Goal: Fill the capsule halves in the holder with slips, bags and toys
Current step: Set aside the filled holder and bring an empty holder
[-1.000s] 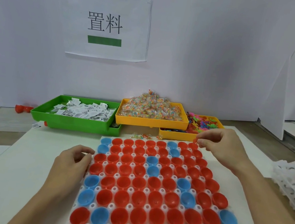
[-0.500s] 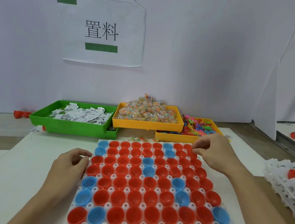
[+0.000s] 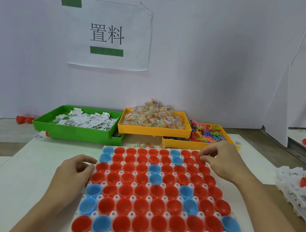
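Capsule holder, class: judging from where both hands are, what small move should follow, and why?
Probably the right hand sets down the small red thing it pinches over the far-right capsule halves, then reaches to the green tray of slips; the halves look empty. The left hand steadies the holder's edge.

Three trays (image 3: 154,130) wall off the holder's (image 3: 132,198) far edge.

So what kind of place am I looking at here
Probably a small assembly or packing station for capsule toys. A white holder full of red and blue capsule halves sits in front of sorted supply trays: paper slips, small bags, plastic toys. A printed sign labels the station.
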Action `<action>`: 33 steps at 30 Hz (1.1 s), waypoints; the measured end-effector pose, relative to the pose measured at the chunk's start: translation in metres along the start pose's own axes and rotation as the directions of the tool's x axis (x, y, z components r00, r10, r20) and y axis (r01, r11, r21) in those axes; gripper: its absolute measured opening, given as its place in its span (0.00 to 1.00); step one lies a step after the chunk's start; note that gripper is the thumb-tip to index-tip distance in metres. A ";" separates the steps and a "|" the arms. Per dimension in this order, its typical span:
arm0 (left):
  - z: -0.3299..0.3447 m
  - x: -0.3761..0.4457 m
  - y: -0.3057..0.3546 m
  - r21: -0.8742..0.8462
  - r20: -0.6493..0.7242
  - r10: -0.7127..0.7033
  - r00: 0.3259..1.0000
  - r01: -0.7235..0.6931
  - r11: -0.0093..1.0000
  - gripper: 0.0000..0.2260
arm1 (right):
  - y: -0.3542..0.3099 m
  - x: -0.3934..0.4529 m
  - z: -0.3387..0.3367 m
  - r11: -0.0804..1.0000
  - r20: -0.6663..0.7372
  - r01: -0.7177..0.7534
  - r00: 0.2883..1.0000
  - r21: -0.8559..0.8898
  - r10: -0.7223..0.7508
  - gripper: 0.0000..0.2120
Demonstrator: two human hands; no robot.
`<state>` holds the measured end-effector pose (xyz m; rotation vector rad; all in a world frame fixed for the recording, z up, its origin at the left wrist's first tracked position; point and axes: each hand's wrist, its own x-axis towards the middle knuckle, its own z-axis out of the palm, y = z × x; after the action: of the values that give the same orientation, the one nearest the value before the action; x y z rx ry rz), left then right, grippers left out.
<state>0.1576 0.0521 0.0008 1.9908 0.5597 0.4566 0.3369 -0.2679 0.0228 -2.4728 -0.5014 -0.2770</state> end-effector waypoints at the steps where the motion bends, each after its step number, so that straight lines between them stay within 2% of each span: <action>1: -0.001 0.000 0.000 0.004 0.005 0.001 1.000 -0.001 1.000 0.06 | 0.000 0.000 0.001 1.000 0.000 0.000 1.000 -0.004 0.000 0.07; 8: -0.003 0.000 0.000 0.044 0.005 0.007 1.000 -0.007 0.999 0.08 | 0.001 0.001 0.001 1.000 0.002 -0.020 1.000 0.001 0.020 0.08; 17: -0.006 0.001 0.003 0.002 0.084 -0.038 0.996 0.038 0.999 0.05 | 0.004 0.001 0.001 1.000 -0.009 -0.004 1.000 -0.009 0.004 0.07; 24: -0.005 0.007 0.000 -0.033 0.075 -0.074 0.994 0.077 0.996 0.13 | -0.012 0.005 -0.003 0.997 -0.185 0.035 0.982 0.063 -0.023 0.07; 33: -0.004 0.012 -0.005 -0.116 0.032 -0.111 0.993 0.114 0.987 0.14 | -0.076 0.060 0.018 0.985 -0.065 0.168 0.984 0.032 -0.166 0.10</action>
<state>0.1638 0.0639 -0.0011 1.8397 0.6117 0.3853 0.3610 -0.1827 0.0663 -2.3812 -0.6823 -0.4072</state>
